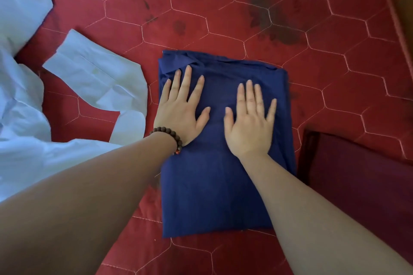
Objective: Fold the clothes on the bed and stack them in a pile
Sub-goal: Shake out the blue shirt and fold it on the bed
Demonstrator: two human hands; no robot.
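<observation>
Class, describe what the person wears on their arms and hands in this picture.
Both forearms are bare, with no sleeves in view. The left hand has a bracelet of dark brown round beads at its wrist, with one reddish bead. The right hand wears nothing visible.

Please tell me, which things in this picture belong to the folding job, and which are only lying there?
Part of the job:
- folded navy blue garment, pressed flat by the left hand and right hand
- unfolded light blue shirt, waiting at the left

Only lying there:
- red quilted bedspread, the work surface
- dark red cushion
- beaded bracelet on the left wrist
</observation>
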